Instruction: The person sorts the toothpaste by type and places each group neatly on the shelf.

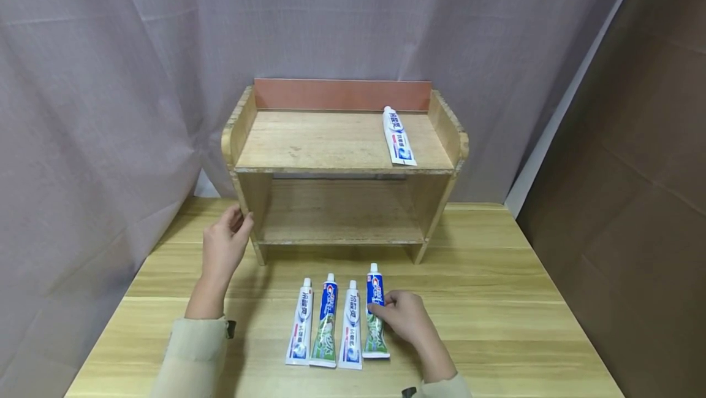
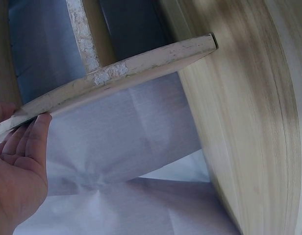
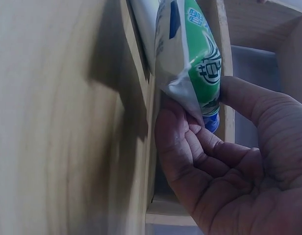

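Observation:
My right hand [image 1: 407,317] pinches a blue-and-green toothpaste tube [image 1: 375,294], the rightmost in a row at the front of the table. In the right wrist view, the thumb is on one side of this tube [image 3: 202,58] and the fingers are on the other. To its left lie a white toothpaste tube [image 1: 350,327], another blue-and-green tube [image 1: 325,324] and a second white tube [image 1: 300,324], caps toward the shelf. My left hand [image 1: 225,241] grips the left side panel of the small wooden shelf [image 1: 342,242], thumb and fingers on either side of the panel edge [image 2: 141,68].
Another white toothpaste tube [image 1: 398,137] lies on the shelf's top board, right of middle, cap toward the reddish back strip [image 1: 342,94]. A grey curtain [image 1: 331,18] hangs behind the wooden table [image 1: 485,300]. Brown cloth [image 1: 629,177] stands along the right side.

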The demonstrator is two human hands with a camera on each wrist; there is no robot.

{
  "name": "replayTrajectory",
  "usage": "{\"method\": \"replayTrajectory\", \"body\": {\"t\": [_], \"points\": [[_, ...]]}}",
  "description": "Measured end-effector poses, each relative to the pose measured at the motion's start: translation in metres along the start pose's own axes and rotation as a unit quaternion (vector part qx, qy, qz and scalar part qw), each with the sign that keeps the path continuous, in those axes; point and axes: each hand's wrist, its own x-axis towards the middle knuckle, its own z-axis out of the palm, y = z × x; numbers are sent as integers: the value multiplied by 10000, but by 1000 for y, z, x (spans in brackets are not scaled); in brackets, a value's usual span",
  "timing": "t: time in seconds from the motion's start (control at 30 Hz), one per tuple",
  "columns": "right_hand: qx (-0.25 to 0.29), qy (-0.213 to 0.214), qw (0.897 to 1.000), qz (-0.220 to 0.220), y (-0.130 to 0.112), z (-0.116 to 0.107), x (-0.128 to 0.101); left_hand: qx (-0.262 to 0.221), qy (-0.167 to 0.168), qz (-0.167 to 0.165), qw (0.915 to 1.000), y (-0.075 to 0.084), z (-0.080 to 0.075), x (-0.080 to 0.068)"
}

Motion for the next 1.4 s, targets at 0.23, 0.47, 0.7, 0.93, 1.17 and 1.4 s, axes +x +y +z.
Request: {"method": "replayTrajectory", "body": {"t": [0.23, 0.47, 0.7, 0.93, 1.17, 1.4], "points": [[69, -66, 9999, 43, -3, -2, -2, 19, 22, -20, 10000, -1, 1, -1], [121, -94, 9999, -57, -5, -7, -1, -4, 40, 8, 10000, -2, 1, 0], [141, -31, 9998, -96, -11, -13, 3, -45, 75, 20, 10000, -2, 1, 0], [98, 19, 9999, -86, -20, -17, 5, -36, 83, 57, 9999, -2, 1, 0], [53, 49, 9998, -177, -25, -20, 12, 5, 101, 79, 9999, -2, 1, 0], [-66, 141, 9996, -228, -28, -22, 16, -38, 81, 99, 9999, -2, 1, 0]]}}
